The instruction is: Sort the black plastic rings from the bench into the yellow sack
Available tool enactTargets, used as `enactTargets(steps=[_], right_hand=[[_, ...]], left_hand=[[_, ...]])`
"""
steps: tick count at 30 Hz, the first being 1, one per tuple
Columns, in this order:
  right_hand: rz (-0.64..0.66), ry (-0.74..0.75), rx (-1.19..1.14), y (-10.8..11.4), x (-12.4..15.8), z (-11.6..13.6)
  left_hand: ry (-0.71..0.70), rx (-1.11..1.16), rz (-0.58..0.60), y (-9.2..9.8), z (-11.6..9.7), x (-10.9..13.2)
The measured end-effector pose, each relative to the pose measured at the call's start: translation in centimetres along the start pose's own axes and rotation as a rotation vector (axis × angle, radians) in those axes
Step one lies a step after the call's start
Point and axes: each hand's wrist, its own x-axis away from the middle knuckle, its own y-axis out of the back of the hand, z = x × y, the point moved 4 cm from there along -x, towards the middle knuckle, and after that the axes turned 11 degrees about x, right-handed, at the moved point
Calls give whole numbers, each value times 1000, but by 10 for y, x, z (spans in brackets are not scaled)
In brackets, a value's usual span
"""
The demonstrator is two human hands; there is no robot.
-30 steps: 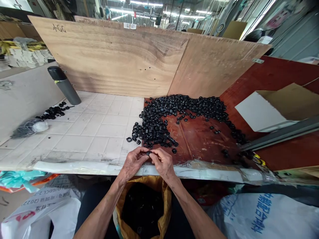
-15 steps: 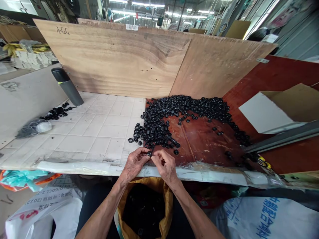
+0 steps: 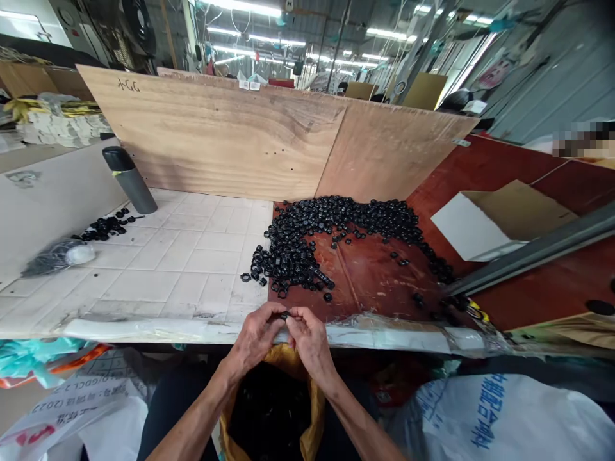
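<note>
My left hand point(image 3: 254, 336) and my right hand point(image 3: 310, 339) meet fingertip to fingertip over the table's front edge. Both pinch one small black ring point(image 3: 285, 315) between them. A big curved heap of the same black rings point(image 3: 336, 234) lies just beyond, on the red-brown board. Below my hands hangs a yellow-brown bag point(image 3: 307, 416), open and dark with black pieces inside.
A grey bottle point(image 3: 129, 180) stands at the back left beside a small pile of black rings point(image 3: 103, 226) and a plastic bag point(image 3: 55, 256). Plywood walls point(image 3: 230, 137) close the back. A cardboard box point(image 3: 494, 218) and a grey metal bar point(image 3: 528, 253) lie at the right.
Both hands, still pinching the ring, have drawn back from the heap towards me, to the table's front edge. The view has tilted up a little.
</note>
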Motion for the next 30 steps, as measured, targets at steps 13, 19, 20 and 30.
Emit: enactTargets(steps=[13, 19, 20, 30], right_hand=[[-343, 339, 822, 85, -55, -38], [-258, 449, 702, 57, -57, -34], [-237, 454, 652, 54, -57, -32], [-80, 225, 96, 37, -63, -19]], left_hand=[[-9, -787, -166, -10, 18, -57], [-139, -797, -90, -14, 22, -51], [-164, -786, -80, -14, 21, -50], [-91, -567, -114, -13, 16, -46]])
